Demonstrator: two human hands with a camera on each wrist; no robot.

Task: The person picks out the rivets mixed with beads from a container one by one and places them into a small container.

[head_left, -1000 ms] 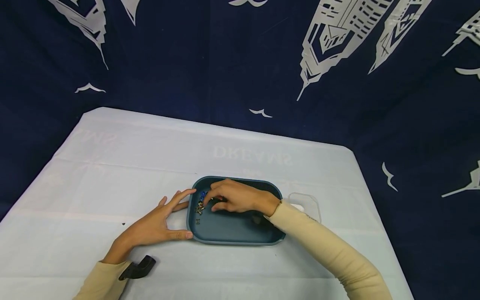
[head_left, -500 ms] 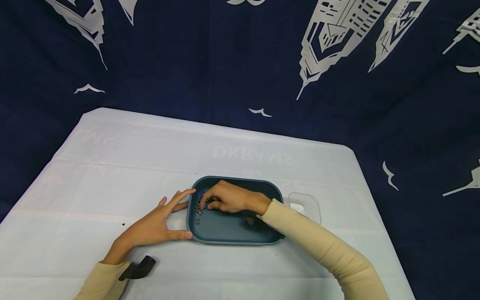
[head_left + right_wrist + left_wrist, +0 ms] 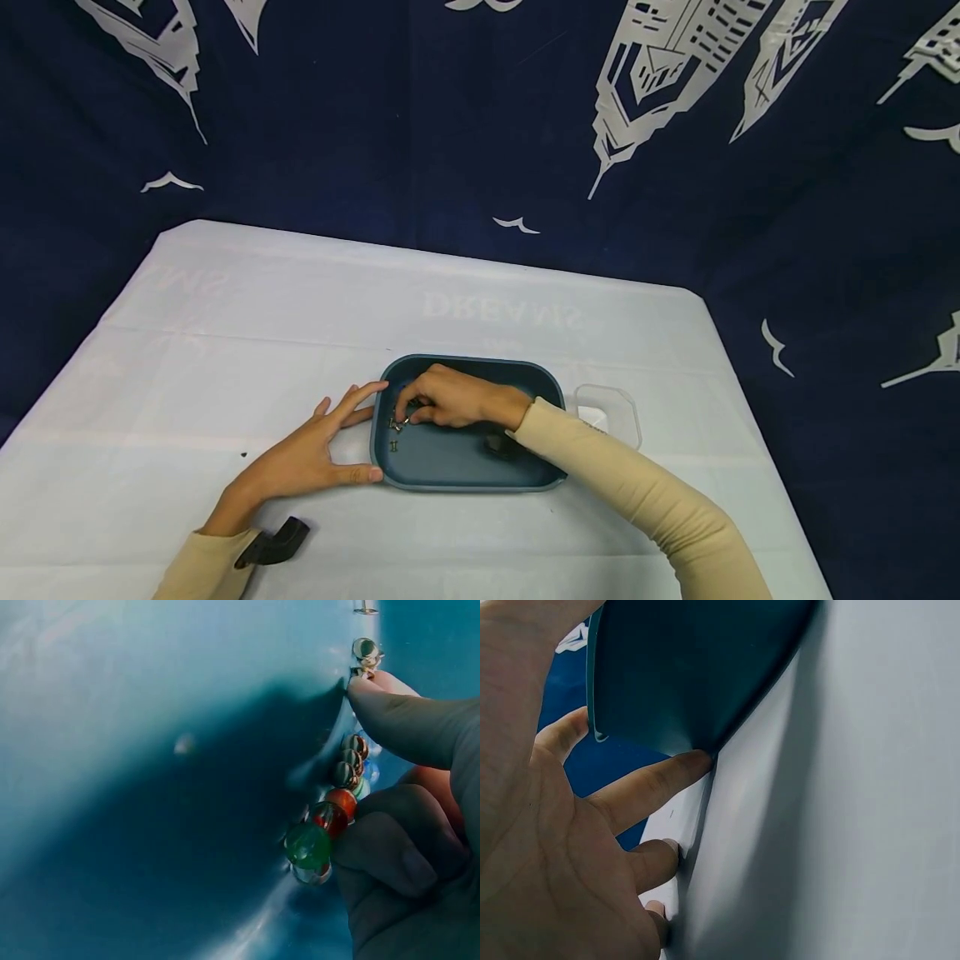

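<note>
In the head view, a dark teal tray (image 3: 480, 486) lies on the white table. My left hand (image 3: 303, 454) spans its left end with fingers spread, thumb and index fingertips touching the rim. The left wrist view shows fingertips against the tray's outer wall (image 3: 682, 667). My right hand (image 3: 453, 397) reaches into the tray's left side. In the right wrist view, its thumb and index finger pinch a small gold metal stud (image 3: 363, 673). Along the tray wall lie other metal studs (image 3: 366, 649), a green glass bead (image 3: 307, 845), an orange-red bead (image 3: 342, 802) and several striped round pieces (image 3: 350, 760).
Right of the tray stands a clear plastic box (image 3: 618, 408) with something white inside. A black wrist mount (image 3: 273, 543) sits on the left sleeve. A navy curtain (image 3: 360, 125) with white prints hangs behind the table (image 3: 300, 283).
My right hand has moved slightly left and toward me along the small pieces, and its fingertips have closed together at a stud. The left hand keeps its place at the tray.
</note>
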